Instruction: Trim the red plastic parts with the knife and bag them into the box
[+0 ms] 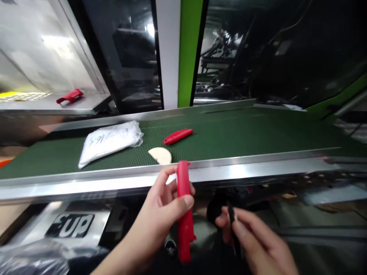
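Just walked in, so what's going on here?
A person's left hand grips a long red piece; the right hand holds a thin dark object, too blurred to identify. On the green belt lie a second red piece, a white bag and a pale half-round piece.

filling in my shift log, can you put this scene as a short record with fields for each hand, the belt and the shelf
left hand: holds a long red piece
right hand: holds a dark thin object, too blurred to name
green belt: white bag with handwriting, cream half-disc, second red piece
nearest front rail: cream half-disc
metal shelf, at left: third red piece
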The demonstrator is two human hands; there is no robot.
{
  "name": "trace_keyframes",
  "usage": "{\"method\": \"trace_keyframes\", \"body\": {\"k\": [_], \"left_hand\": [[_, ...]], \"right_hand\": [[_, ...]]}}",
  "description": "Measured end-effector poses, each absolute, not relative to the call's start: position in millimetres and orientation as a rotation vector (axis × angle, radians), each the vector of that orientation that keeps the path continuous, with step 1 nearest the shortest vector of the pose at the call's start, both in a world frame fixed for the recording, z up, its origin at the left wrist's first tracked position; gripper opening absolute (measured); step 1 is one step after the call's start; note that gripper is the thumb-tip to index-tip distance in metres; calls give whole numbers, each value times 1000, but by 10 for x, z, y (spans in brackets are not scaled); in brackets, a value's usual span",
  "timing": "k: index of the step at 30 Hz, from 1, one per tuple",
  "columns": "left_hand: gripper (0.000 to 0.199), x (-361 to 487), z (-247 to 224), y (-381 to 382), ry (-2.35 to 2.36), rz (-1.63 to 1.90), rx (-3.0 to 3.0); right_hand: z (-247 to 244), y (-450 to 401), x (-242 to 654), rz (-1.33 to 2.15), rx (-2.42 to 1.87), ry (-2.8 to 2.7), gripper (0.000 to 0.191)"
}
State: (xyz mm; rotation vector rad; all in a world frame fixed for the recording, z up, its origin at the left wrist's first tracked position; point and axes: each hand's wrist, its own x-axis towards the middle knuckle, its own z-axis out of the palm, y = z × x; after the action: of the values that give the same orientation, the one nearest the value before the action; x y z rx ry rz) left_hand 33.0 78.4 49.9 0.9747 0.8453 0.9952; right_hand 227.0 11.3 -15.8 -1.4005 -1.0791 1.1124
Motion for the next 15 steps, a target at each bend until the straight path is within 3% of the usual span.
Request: {"method": "trace_keyframes", "body": {"k": [4, 8, 15], "left_hand": [[33, 85, 170, 233, 888, 964, 624], [31, -55, 40, -23, 852, 993, 350], [20, -220, -75, -176, 779, 1091, 8]], "right_hand": [[-181, 501, 2224, 1405, -1139, -764, 29], [-228, 524, 1926, 1477, -1178, -600, 17], [-72, 70, 1549, 1305, -1326, -1260, 22]]}}
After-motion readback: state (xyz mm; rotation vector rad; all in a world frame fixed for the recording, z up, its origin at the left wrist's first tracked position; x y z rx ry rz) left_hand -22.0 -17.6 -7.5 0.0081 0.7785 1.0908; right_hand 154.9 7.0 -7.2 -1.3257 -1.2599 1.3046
